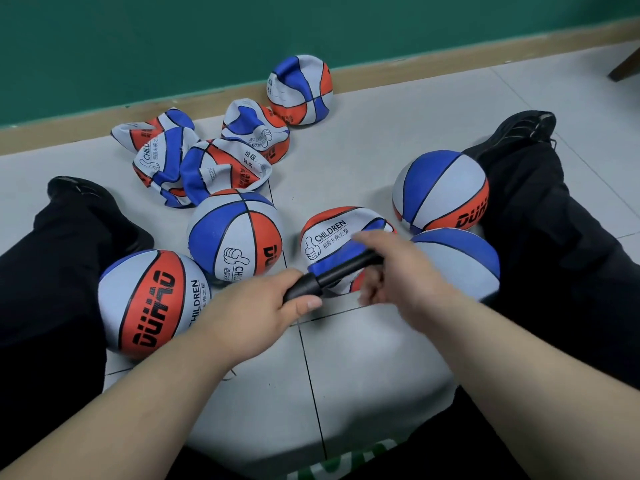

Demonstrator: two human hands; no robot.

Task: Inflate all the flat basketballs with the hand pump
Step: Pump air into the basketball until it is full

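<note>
1. Left hand (263,306): fingers (288,278) and thumb clenched round the near end of the black hand pump (341,274).
2. Right hand (398,268): motion-blurred. Its fingers (372,289) look curled round the pump's far end, thumb on top.
3. The pump runs straight between the two sets of fingers, tilted up toward the right hand.
4. Half-flat ball (332,233) lies directly under the right fingers and the pump's far end, its top caved in, "CHILDREN" print up.
5. Round balls: one (149,299) just left of the left fingers, one (235,237) just beyond them, one (464,258) just right of the right fingers, one (440,188) beyond that.
6. Crumpled flat balls (194,161) lie in a heap well beyond the left fingers. Another partly caved ball (301,91) sits furthest out, by the skirting of the green wall (138,46).
7. Everything lies on the tiled floor (346,358), between the person's legs in black trousers (52,271).
</note>
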